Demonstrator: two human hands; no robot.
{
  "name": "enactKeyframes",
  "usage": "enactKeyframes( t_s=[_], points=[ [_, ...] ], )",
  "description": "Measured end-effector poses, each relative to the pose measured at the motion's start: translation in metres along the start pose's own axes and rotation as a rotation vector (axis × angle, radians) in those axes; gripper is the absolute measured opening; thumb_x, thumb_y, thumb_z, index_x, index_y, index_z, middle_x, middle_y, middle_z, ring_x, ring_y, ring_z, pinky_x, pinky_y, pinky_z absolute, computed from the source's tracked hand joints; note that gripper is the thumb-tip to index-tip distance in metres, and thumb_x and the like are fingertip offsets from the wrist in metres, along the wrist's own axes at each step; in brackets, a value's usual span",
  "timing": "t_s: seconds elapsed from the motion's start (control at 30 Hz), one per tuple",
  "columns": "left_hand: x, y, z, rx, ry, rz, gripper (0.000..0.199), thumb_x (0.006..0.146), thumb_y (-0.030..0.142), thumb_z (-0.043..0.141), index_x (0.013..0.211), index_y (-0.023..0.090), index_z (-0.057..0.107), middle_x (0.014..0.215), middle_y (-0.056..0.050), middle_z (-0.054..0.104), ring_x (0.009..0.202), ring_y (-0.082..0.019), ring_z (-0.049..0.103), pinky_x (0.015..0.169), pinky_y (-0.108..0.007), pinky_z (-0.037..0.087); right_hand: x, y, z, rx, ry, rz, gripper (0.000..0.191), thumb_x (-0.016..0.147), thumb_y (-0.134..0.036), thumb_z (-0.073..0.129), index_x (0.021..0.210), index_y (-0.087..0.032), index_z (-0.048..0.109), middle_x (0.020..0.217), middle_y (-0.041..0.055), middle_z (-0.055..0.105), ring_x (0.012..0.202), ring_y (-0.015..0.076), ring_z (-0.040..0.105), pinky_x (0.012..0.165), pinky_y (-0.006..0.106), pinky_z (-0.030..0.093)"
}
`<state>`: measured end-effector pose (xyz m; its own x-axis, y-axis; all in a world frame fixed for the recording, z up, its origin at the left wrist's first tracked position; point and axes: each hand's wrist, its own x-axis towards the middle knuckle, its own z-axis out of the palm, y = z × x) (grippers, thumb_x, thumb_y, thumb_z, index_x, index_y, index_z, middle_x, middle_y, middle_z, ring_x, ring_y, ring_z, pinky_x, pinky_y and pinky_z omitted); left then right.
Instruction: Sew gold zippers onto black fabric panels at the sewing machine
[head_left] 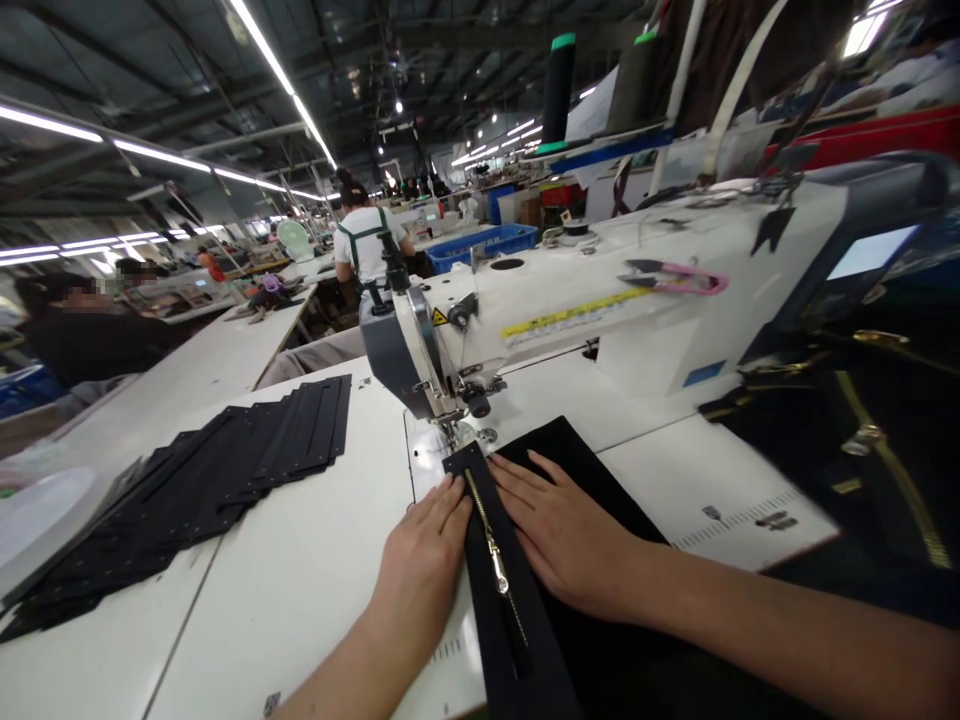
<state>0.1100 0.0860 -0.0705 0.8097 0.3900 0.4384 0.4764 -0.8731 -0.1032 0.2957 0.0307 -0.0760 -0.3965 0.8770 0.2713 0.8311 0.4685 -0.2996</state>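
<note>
A long black fabric strip (536, 640) with a gold zipper (495, 562) down its middle lies on the sewing machine bed, its far end at the needle and presser foot (456, 432). My left hand (427, 550) lies flat along the strip's left edge, fingers stretched toward the needle. Against its right edge rests my right hand (566, 530), palm down with the fingers extended. A larger black fabric piece (562, 450) is spread beneath and beyond my right hand. The white sewing machine (555, 300) stands just past both hands.
Overlapping black fabric panels (247, 470) cover the left of the table. Pink-handled snips (682, 277) lie on the machine arm. More gold zippers (892, 470) are on dark fabric at right. A blue basket (484, 245) and a person in a white shirt (367, 240) are beyond.
</note>
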Motion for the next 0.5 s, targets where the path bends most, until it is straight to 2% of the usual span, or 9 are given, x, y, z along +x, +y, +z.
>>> enactKeyframes(
  t_s=[0.2,0.5],
  points=[
    [0.001,-0.004,0.002,-0.014,-0.016,0.022,0.033,0.089,0.010,0.029,0.104,0.008,0.057,0.111,-0.016,0.060,0.104,-0.023,0.057,0.083,-0.037,0.053,0.002,0.000,0.001,0.011,0.007,0.043,0.049,0.090,-0.023,0.030,0.138,-0.015,0.024,0.142,0.0090,0.028,0.131,0.0204,0.020,0.106,0.049,0.015],
    [-0.008,-0.020,0.009,0.075,-0.084,0.083,0.036,0.087,0.016,0.032,0.120,0.010,0.047,0.116,-0.015,0.058,0.105,-0.022,0.057,0.084,-0.033,0.051,-0.001,0.005,-0.008,0.088,0.045,0.047,0.046,0.090,-0.027,0.036,0.135,-0.020,0.031,0.140,0.0146,0.029,0.129,0.0257,0.023,0.103,0.052,0.017]
  ],
)
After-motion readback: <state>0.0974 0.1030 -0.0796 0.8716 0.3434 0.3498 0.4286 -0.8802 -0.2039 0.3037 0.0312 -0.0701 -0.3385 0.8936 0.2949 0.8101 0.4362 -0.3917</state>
